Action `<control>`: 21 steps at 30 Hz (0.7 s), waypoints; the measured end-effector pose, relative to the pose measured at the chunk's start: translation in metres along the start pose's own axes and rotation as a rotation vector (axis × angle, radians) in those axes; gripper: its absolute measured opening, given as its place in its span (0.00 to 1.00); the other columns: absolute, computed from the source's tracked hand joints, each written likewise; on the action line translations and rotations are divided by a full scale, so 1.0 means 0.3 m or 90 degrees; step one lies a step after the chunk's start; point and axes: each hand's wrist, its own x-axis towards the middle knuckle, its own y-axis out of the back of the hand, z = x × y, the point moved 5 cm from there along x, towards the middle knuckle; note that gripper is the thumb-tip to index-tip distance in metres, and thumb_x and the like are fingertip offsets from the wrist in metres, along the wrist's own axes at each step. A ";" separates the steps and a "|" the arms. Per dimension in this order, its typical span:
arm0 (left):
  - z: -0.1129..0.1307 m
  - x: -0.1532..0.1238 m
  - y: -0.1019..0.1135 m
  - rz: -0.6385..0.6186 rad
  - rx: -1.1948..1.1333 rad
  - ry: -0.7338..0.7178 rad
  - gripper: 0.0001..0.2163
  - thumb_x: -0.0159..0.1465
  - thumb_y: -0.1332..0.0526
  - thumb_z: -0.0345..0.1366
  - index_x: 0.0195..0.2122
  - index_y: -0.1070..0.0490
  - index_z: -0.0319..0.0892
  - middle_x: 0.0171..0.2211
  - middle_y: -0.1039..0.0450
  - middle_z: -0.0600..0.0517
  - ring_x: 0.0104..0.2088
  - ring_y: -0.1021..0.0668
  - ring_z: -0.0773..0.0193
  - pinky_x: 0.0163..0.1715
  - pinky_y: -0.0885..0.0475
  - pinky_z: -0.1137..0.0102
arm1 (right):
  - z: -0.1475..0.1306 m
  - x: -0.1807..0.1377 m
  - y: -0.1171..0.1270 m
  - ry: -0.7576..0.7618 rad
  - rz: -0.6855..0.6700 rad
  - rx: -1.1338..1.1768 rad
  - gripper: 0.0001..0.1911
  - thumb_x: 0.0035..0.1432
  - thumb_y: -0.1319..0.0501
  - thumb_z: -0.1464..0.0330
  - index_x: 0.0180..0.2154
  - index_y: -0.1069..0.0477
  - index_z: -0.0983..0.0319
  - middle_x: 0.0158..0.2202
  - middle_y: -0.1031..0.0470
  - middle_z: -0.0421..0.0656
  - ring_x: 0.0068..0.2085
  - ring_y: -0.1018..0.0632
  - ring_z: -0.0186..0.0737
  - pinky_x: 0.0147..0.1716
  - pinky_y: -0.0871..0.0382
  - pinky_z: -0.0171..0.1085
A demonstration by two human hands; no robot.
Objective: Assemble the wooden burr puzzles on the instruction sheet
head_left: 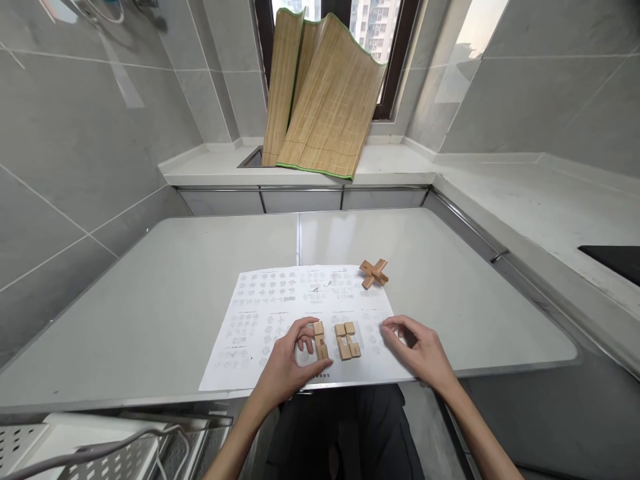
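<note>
My left hand [289,358] has its thumb and fingers at the two ends of a notched wooden puzzle piece [320,340], which is over the printed sheet. Just right of it, two similar notched wooden pieces [347,341] lie side by side on the paper. At the sheet's right edge rests my right hand [419,347], its fingers curled and thumb close to the index finger, with nothing visible in them. Farther back, a cross-shaped assembly of wooden puzzle pieces [374,273] sits over the sheet's upper right corner.
The white sheet [255,333] printed with small diagrams lies at the front of a pale table [175,300]. Behind it, a folded bamboo mat [325,100] leans against the window. A white counter [565,200] runs along the right. A cable [95,453] crosses white racks at lower left.
</note>
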 end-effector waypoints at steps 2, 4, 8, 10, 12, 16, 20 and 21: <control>-0.001 -0.002 0.000 -0.001 0.000 0.006 0.30 0.61 0.28 0.42 0.62 0.37 0.51 0.41 0.27 0.55 0.39 0.24 0.62 0.45 0.27 0.66 | -0.009 -0.005 -0.004 0.039 -0.015 -0.001 0.11 0.68 0.39 0.59 0.39 0.22 0.58 0.36 0.19 0.44 0.37 0.22 0.44 0.38 0.30 0.39; -0.003 -0.004 0.001 -0.002 -0.003 0.011 0.30 0.62 0.29 0.43 0.63 0.38 0.51 0.41 0.27 0.55 0.39 0.24 0.62 0.45 0.27 0.66 | -0.026 -0.012 -0.006 0.086 -0.030 -0.005 0.09 0.70 0.39 0.61 0.40 0.23 0.58 0.38 0.20 0.45 0.39 0.22 0.45 0.40 0.30 0.40; -0.007 -0.008 0.004 0.005 -0.006 0.013 0.30 0.61 0.28 0.42 0.63 0.37 0.51 0.41 0.27 0.55 0.39 0.24 0.62 0.46 0.28 0.66 | -0.083 -0.038 -0.030 0.163 -0.097 -0.025 0.07 0.71 0.39 0.62 0.46 0.25 0.56 0.40 0.22 0.45 0.42 0.21 0.46 0.43 0.28 0.41; -0.008 -0.007 0.005 0.006 -0.009 0.011 0.30 0.61 0.28 0.41 0.63 0.37 0.51 0.41 0.27 0.55 0.39 0.24 0.62 0.46 0.28 0.67 | -0.112 -0.055 -0.060 0.180 -0.144 -0.035 0.10 0.70 0.37 0.62 0.51 0.26 0.55 0.41 0.23 0.45 0.41 0.22 0.45 0.42 0.27 0.41; -0.008 -0.006 0.005 0.008 -0.015 0.008 0.30 0.61 0.28 0.41 0.63 0.37 0.51 0.40 0.27 0.55 0.39 0.24 0.62 0.45 0.27 0.67 | -0.132 -0.069 -0.094 0.182 -0.173 -0.050 0.16 0.69 0.35 0.62 0.56 0.28 0.53 0.43 0.24 0.45 0.42 0.22 0.45 0.41 0.26 0.40; -0.007 -0.004 0.005 0.010 -0.023 0.007 0.31 0.60 0.27 0.41 0.62 0.36 0.50 0.41 0.26 0.55 0.39 0.24 0.62 0.44 0.27 0.68 | -0.139 -0.080 -0.141 0.167 -0.157 -0.063 0.14 0.67 0.33 0.62 0.53 0.27 0.53 0.43 0.25 0.45 0.42 0.22 0.46 0.41 0.26 0.40; -0.007 -0.006 0.004 0.006 -0.020 0.006 0.32 0.60 0.27 0.40 0.63 0.36 0.50 0.41 0.26 0.55 0.38 0.24 0.62 0.43 0.28 0.67 | -0.119 -0.077 -0.147 0.141 -0.124 -0.026 0.07 0.67 0.34 0.61 0.45 0.26 0.55 0.41 0.25 0.45 0.38 0.23 0.45 0.39 0.27 0.40; -0.008 -0.007 0.004 0.004 -0.019 0.007 0.32 0.60 0.27 0.40 0.63 0.36 0.50 0.41 0.26 0.55 0.38 0.24 0.62 0.43 0.28 0.67 | -0.114 -0.076 -0.144 0.135 -0.121 -0.010 0.07 0.67 0.34 0.61 0.44 0.25 0.55 0.41 0.24 0.45 0.38 0.23 0.45 0.39 0.27 0.40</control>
